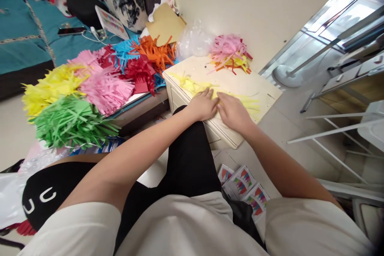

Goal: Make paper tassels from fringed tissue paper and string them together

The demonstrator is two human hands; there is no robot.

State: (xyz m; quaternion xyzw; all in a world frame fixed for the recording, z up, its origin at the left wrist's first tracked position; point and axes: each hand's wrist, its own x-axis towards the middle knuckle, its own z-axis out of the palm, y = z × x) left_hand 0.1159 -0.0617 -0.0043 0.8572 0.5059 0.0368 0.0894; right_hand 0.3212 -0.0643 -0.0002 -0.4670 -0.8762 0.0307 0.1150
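A yellow fringed tissue-paper tassel point(192, 84) is spread along the top of a cream cabinet point(258, 84), its loose strips reaching out to the right past my hands. My left hand point(204, 105) lies over the middle of the tassel near the cabinet's front edge, fingers stretched out and pressing down. Right beside it, the fingers of my right hand point(234, 113) are bent together on the same paper. Both hands cover the middle of the tassel, so that part is hidden.
Behind my hands sits a pile of pink, yellow and orange fringes point(231, 50). Clear plastic wrap point(195, 42) lies at the cabinet's back left. Green fringes point(72, 122) and other coloured bundles fill the bench at left. Printed packs point(241, 182) rest on the floor below.
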